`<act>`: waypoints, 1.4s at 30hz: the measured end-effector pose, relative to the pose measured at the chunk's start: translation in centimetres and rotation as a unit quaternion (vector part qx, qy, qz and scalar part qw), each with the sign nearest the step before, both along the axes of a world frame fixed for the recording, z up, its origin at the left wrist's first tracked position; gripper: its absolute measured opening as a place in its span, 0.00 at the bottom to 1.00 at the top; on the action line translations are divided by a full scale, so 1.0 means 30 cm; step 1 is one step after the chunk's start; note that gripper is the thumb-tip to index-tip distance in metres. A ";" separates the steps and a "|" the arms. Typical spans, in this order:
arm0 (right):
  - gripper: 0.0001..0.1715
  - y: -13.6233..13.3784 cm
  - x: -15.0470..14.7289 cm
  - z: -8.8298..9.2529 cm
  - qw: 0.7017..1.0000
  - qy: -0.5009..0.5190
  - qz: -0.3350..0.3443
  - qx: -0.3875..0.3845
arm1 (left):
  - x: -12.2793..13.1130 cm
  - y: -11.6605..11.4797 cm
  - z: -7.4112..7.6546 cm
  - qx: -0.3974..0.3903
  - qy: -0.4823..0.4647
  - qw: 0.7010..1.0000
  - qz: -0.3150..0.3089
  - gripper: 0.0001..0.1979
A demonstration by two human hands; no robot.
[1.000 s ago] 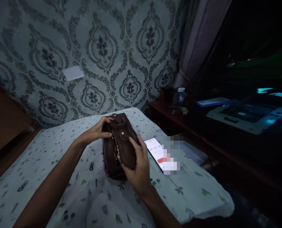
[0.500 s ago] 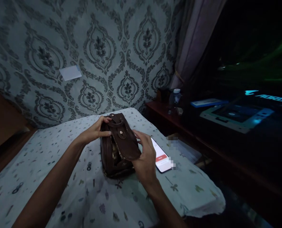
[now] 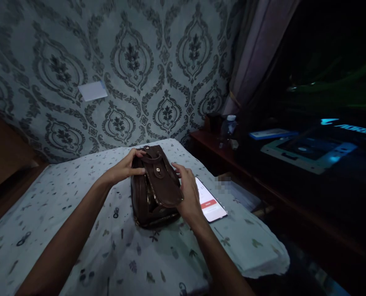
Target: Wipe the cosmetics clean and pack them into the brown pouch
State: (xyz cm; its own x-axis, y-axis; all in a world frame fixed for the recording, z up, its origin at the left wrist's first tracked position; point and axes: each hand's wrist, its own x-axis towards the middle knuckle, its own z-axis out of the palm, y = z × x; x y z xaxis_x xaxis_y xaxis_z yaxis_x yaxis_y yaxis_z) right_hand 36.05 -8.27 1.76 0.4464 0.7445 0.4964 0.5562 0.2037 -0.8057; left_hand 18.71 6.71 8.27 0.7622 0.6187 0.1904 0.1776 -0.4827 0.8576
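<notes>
A dark brown leather-like handbag (image 3: 167, 187) lies on the patterned bedsheet in front of me. Its flap, with a round metal stud, lies over the top, and a gap with a shiny zip edge shows along the flap's left side. My left hand (image 3: 126, 168) grips the bag's far left edge, thumb on top and fingers near the handle. At the bag's right side, my right hand (image 3: 189, 193) holds it by the flap's near corner, fingers bent along the side; its thumb is hidden. Just right of that hand lies a phone (image 3: 212, 204) with a lit screen.
A dark red desk (image 3: 198, 137) stands beyond the bed's right edge, with a clear bottle (image 3: 228, 125) on it. Farther right are a blue-lit device (image 3: 306, 152) and a glowing logo. Patterned wallpaper with a white card (image 3: 93, 91) rises behind the bed.
My right hand has shifted slightly up and right along the bag, and its thumb has gone out of sight. My left hand keeps its place. The phone shows a little more.
</notes>
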 end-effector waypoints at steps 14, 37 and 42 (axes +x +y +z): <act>0.32 -0.039 -0.011 0.029 0.997 -0.066 -0.043 0.010 | 0.007 0.004 -0.015 0.019 -0.007 1.000 0.006 0.24; 0.29 -0.076 -0.131 -0.139 0.973 -0.099 0.010 0.207 | -0.013 0.001 -0.049 0.028 -0.100 0.994 0.024 0.20; 0.28 -0.074 -0.130 -0.141 0.977 -0.065 0.022 0.204 | -0.016 0.006 -0.043 -0.020 -0.107 0.994 0.003 0.21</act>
